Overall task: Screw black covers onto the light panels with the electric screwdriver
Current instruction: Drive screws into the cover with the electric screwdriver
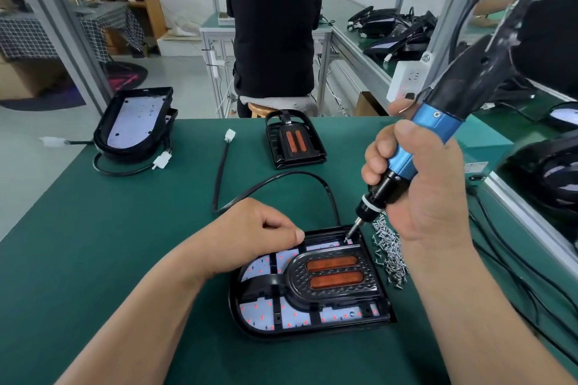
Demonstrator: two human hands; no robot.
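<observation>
A light panel (pixel 266 316) lies on the green table in front of me, with a black cover (pixel 331 275) carrying two orange lenses laid on top. My right hand (pixel 422 184) grips the blue and black electric screwdriver (pixel 416 150), tilted, its bit tip touching the panel's far right corner. My left hand (pixel 253 234) rests on the panel's far left edge, fingers curled, thumb pressing on the cover rim. A pile of silver screws (pixel 389 250) lies just right of the panel.
A second black cover (pixel 294 141) sits farther back at centre. Stacked open panels (pixel 134 122) with cables and white connectors lie at the far left. A person in black sits on a stool (pixel 259 109) beyond the table. More lamps crowd the right bench (pixel 547 172).
</observation>
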